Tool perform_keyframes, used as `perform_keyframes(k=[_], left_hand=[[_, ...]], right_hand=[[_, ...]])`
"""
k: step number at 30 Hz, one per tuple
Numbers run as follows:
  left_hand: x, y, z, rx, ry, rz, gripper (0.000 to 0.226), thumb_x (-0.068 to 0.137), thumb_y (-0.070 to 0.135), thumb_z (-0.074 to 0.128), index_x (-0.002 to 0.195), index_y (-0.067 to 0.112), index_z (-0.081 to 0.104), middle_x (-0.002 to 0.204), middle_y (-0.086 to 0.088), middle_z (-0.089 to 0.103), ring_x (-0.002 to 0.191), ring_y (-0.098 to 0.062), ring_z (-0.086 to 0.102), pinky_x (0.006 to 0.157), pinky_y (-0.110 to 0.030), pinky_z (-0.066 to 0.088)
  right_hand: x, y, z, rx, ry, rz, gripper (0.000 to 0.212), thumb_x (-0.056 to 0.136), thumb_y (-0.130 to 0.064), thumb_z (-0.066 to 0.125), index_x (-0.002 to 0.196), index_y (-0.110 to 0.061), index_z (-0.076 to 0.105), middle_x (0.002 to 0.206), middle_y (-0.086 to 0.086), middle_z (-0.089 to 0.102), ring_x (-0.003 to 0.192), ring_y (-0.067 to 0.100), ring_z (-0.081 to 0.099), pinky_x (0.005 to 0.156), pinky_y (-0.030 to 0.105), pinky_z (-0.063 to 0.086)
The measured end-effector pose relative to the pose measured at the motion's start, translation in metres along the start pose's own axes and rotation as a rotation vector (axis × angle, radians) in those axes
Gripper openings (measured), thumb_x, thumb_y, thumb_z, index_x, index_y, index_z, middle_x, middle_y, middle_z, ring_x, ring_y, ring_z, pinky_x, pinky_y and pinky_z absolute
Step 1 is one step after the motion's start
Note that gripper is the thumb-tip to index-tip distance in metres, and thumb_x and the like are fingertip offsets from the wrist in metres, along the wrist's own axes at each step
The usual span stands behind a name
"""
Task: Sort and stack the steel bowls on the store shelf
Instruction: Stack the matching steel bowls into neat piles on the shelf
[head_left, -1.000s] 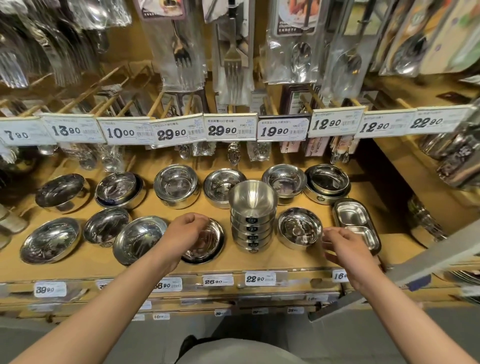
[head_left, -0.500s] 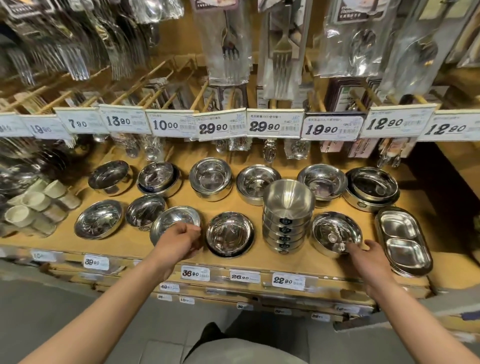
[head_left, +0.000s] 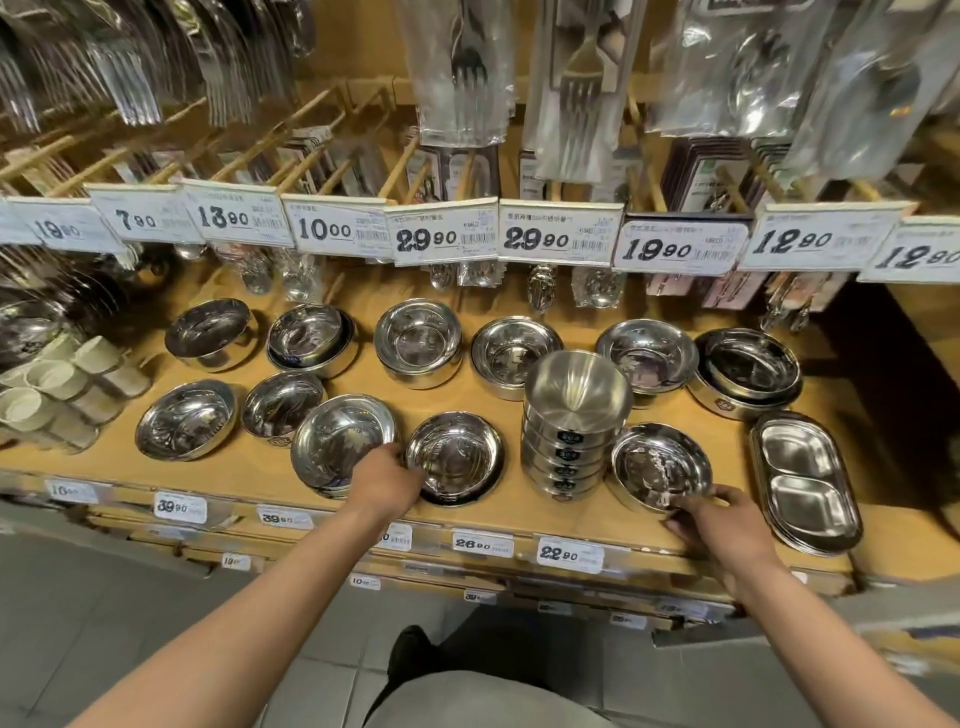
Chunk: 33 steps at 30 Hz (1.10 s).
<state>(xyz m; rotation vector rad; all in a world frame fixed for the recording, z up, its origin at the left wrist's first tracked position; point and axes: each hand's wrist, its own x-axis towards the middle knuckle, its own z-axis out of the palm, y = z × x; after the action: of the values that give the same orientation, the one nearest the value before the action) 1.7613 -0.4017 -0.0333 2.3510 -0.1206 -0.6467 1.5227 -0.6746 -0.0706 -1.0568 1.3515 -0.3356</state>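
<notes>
On a wooden store shelf (head_left: 249, 480), a tall stack of steel bowls (head_left: 574, 423) stands centre; the left hand (head_left: 387, 480) pinches a shallow bowl (head_left: 454, 457) just left of it, the right hand (head_left: 722, 522) grips another (head_left: 660, 465) just right, seemingly ready to lift and stack.

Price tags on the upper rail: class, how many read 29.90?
2: the left 29.90 tag and the right 29.90 tag, side by side mid-rail, between the 10.00 tag and the 19.90 tag.
</notes>
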Motion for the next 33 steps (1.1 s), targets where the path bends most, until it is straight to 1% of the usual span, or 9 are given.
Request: perform_keyframes(k=[2,5,14,16,21,25,27,30,33], left_hand=[[0.002,0.004,0.005,0.105,0.033,0.008,0.007,0.087,0.014,0.065,0.090,0.014,0.059,0.082,-0.005,0.070,0.072,-0.019,0.063,0.055,-0.025,0.046],[0.004,0.010,0.010,0.179,0.077,-0.026,0.005,0.087,0.013,0.066,0.087,0.008,0.065,0.073,-0.002,0.065,0.060,-0.009,0.052,0.046,-0.019,0.033],[0.009,0.020,0.016,0.139,0.108,-0.113,0.022,0.078,0.006,0.074,0.099,0.001,0.065,0.092,-0.016,0.072,0.082,-0.030,0.070,0.062,-0.035,0.056],[0.010,0.021,0.016,0.035,0.109,-0.135,0.021,0.077,0.003,0.074,0.096,0.002,0.066,0.090,-0.017,0.072,0.076,-0.032,0.073,0.070,-0.042,0.063],[0.009,0.022,0.011,-0.128,0.100,-0.189,0.019,0.080,-0.001,0.074,0.073,0.007,0.059,0.071,-0.012,0.065,0.052,-0.026,0.070,0.067,-0.048,0.064],[0.008,0.019,-0.002,-0.196,0.015,-0.234,0.022,0.086,0.001,0.071,0.105,-0.004,0.061,0.098,-0.022,0.069,0.061,-0.031,0.074,0.071,-0.047,0.064],[0.004,0.019,-0.011,-0.246,-0.037,-0.245,0.030,0.089,-0.001,0.068,0.115,-0.009,0.058,0.094,-0.025,0.069,0.054,-0.027,0.072,0.062,-0.040,0.064],[-0.004,0.024,-0.029,-0.309,-0.116,-0.256,0.016,0.089,-0.003,0.068,0.101,-0.011,0.061,0.085,-0.028,0.071,0.044,-0.021,0.069,0.037,-0.025,0.055],[-0.012,0.032,-0.050,-0.285,-0.181,-0.248,0.007,0.088,-0.005,0.067,0.086,-0.007,0.061,0.078,-0.027,0.074,0.049,-0.023,0.069,0.038,-0.025,0.052]], right_hand=[[0.000,0.002,-0.006,-0.010,-0.001,0.002,0.031,0.096,0.000,0.061,0.125,-0.007,0.053,0.111,0.024,0.070,0.089,0.035,0.072,0.083,0.037,0.061],[-0.004,0.003,-0.012,0.023,-0.012,0.025,0.039,0.099,-0.002,0.058,0.136,-0.005,0.049,0.117,0.023,0.068,0.090,0.033,0.072,0.068,0.030,0.062],[-0.012,0.001,-0.021,0.092,-0.065,0.108,0.018,0.102,-0.009,0.057,0.113,0.005,0.059,0.112,0.027,0.069,0.085,0.032,0.073,0.051,0.023,0.061],[-0.013,0.000,-0.021,0.103,-0.073,0.113,0.016,0.101,-0.005,0.057,0.111,0.006,0.060,0.111,0.026,0.069,0.091,0.033,0.073,0.054,0.024,0.061],[-0.013,-0.002,-0.022,0.108,-0.074,0.099,0.006,0.100,0.000,0.057,0.103,0.002,0.061,0.098,0.023,0.068,0.081,0.030,0.072,0.062,0.032,0.061],[-0.013,0.001,-0.024,0.064,-0.076,0.106,0.009,0.102,-0.006,0.055,0.102,0.001,0.060,0.102,0.030,0.070,0.088,0.039,0.075,0.066,0.037,0.059],[-0.016,0.001,-0.026,0.062,-0.068,0.107,0.011,0.102,-0.009,0.056,0.106,0.001,0.059,0.100,0.029,0.071,0.090,0.041,0.074,0.065,0.037,0.060],[-0.026,0.000,-0.029,0.083,-0.060,0.101,0.016,0.102,-0.010,0.056,0.113,0.001,0.062,0.095,0.023,0.072,0.086,0.036,0.075,0.061,0.034,0.060],[-0.040,-0.004,-0.031,0.130,-0.048,0.068,0.020,0.102,-0.008,0.052,0.115,0.003,0.062,0.096,0.021,0.071,0.082,0.030,0.073,0.062,0.028,0.059]])
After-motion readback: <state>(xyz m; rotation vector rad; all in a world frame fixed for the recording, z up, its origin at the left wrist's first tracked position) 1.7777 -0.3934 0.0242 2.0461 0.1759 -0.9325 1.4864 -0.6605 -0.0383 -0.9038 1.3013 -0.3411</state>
